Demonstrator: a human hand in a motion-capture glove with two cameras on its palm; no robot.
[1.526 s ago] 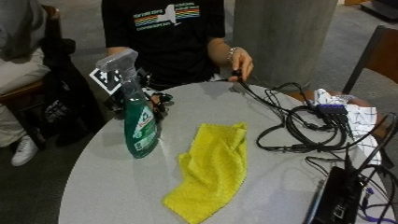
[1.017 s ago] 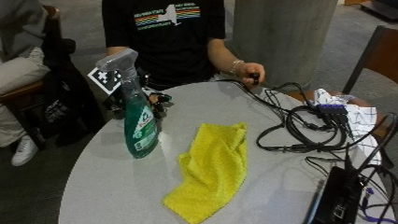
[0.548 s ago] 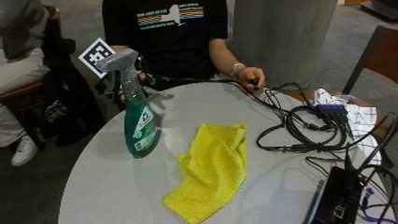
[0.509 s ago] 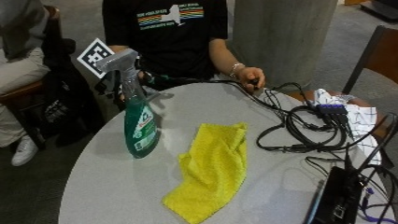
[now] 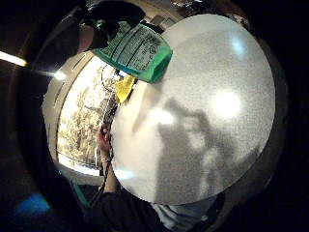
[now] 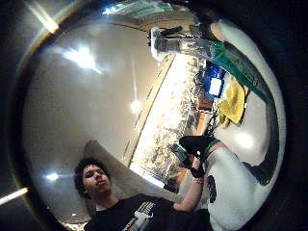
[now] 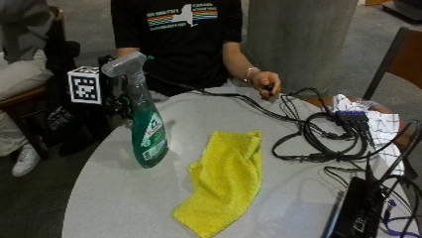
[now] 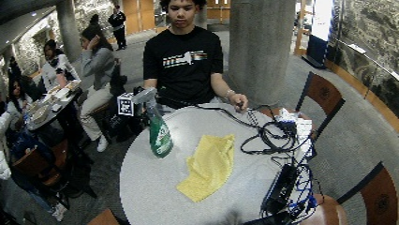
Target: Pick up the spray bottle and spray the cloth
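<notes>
Outside view: green plastic spray bottle with grey trigger head (image 7: 147,131) stood upright on round grey desk (image 7: 105,198), at 9 o'clock of crumpled yellow cloth (image 7: 225,178), apart from it. Gloved right hand (image 7: 119,96) seen behind bottle neck; grip cannot be told. Black cables (image 7: 316,134) lain at 3 o'clock.

Little-finger palm view: bottle body close, base just above desk.
</notes>
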